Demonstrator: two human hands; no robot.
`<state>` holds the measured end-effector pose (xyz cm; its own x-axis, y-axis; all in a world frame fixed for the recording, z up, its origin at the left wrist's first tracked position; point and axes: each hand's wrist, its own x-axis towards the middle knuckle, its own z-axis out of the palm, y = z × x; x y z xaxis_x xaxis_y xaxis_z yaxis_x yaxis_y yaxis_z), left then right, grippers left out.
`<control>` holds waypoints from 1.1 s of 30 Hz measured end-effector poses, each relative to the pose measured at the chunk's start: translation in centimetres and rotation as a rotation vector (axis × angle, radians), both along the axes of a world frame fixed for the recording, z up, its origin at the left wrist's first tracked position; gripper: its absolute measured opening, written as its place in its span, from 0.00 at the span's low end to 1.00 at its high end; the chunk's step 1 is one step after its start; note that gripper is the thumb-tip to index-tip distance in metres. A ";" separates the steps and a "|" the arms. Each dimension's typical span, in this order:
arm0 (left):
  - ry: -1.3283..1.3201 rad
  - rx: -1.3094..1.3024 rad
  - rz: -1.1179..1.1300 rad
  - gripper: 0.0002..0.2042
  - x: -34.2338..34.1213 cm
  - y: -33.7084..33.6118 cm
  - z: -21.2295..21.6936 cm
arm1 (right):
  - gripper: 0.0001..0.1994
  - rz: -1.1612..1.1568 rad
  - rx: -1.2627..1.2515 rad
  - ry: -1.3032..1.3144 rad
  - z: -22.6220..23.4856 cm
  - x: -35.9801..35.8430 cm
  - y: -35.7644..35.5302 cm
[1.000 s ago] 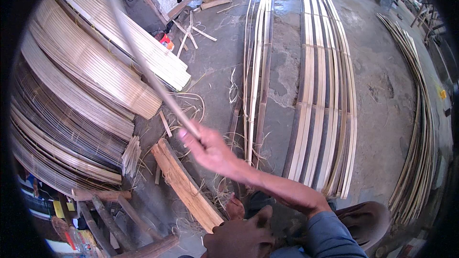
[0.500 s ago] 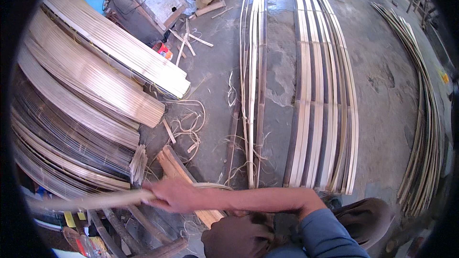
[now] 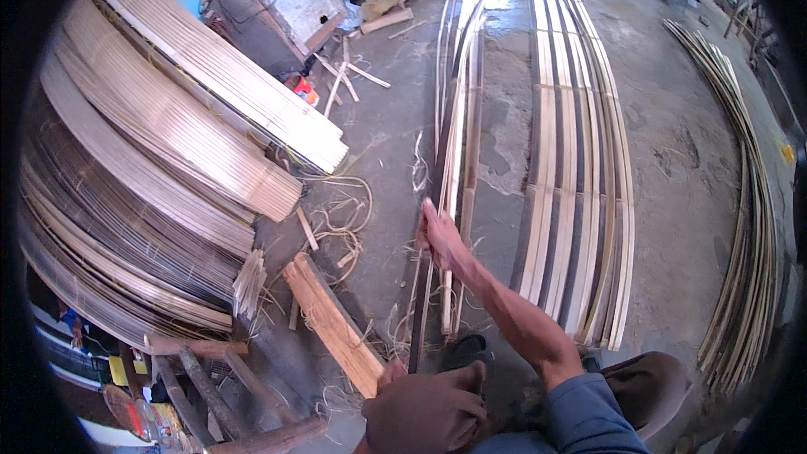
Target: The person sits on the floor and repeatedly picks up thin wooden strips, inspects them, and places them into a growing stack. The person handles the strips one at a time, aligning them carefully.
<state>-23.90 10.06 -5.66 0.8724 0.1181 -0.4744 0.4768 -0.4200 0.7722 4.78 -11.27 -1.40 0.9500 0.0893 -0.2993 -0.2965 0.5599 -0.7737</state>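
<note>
Rough grey concrete carries long pale bamboo strips (image 3: 454, 118), one dark strip (image 3: 418, 303) gripped by the outstretched right hand (image 3: 439, 235), while the left hand (image 3: 424, 412) is half cut off, its grip unclear.

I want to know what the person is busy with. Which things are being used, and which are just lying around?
In use:
right hand
long strips it grips
left hand on a dark strip

Lying about:
flat row of strips
stacked bundles
wooden plank
curved strips
wooden crate
</note>
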 end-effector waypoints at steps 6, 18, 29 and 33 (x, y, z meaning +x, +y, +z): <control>0.049 -0.121 -0.009 0.30 10.8 -6.0 4.1 | 0.21 0.052 0.120 0.105 -3.4 -7.1 2.3; -0.110 0.013 -0.167 0.27 0.1 -4.9 -1.9 | 0.27 -0.031 0.241 0.053 -2.3 2.2 -7.9; -0.080 0.092 0.039 0.24 12.7 -10.3 5.3 | 0.32 0.152 0.222 0.062 -4.7 -4.8 -0.9; -0.170 0.013 0.024 0.26 7.3 -10.1 4.3 | 0.42 0.037 0.183 0.120 -2.2 0.9 -7.1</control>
<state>-16.55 -0.05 -1.32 0.9369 0.1450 -0.3182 0.3494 -0.4206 0.8373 5.72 -18.41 -3.64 0.9033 0.1870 -0.3861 -0.4038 0.6746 -0.6180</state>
